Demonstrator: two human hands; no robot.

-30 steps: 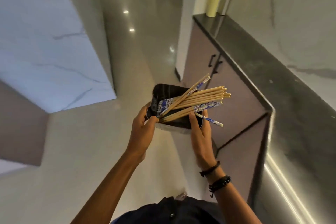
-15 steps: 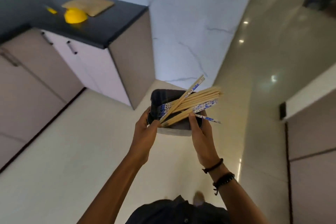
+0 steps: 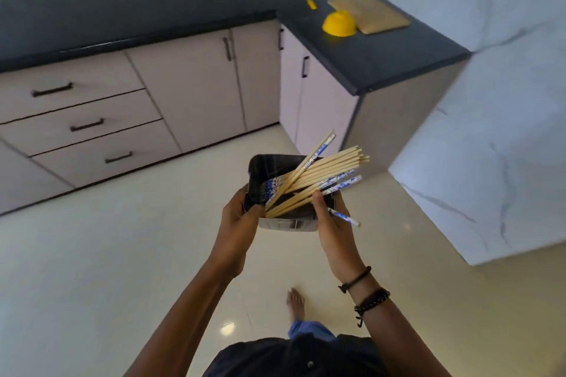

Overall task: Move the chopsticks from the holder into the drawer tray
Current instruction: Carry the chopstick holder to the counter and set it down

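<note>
Swings round since a second ago: a bare corridor and dark counter then, a full run of cabinets beyond the holder (image 3: 269,174) now. Same grip throughout, same fan of sticks. Means the carry is nearly over, probably, with unloading not yet begun.

Holds the holder at chest height over the floor (image 3: 122,254), between both hands. Left hand (image 3: 239,217) curled round the holder's left wall, thumb hooked over the rim, fingers pressed together beneath. Right hand (image 3: 332,223) cups the holder's right side, thumb pinning the chopsticks (image 3: 324,167) against the rim; remaining fingers mostly hidden behind the holder, so cannot tell their spread. All chopsticks in the holder, jutting out up and right; one blue-patterned stick pokes out low, past the right hand.

Beyond and left of the holder, three drawers (image 3: 82,125), all closed; no tray in view. Judging by that, needs a free hand to pull one open first.

Beyond and right of the holder, a black counter (image 3: 382,52) carrying a yellow bowl (image 3: 339,24) upside down, touching a wooden board (image 3: 369,12). Right of the holder, a marble-look wall (image 3: 505,131). Below the holder, glossy pale tile and one bare foot (image 3: 295,303).
</note>
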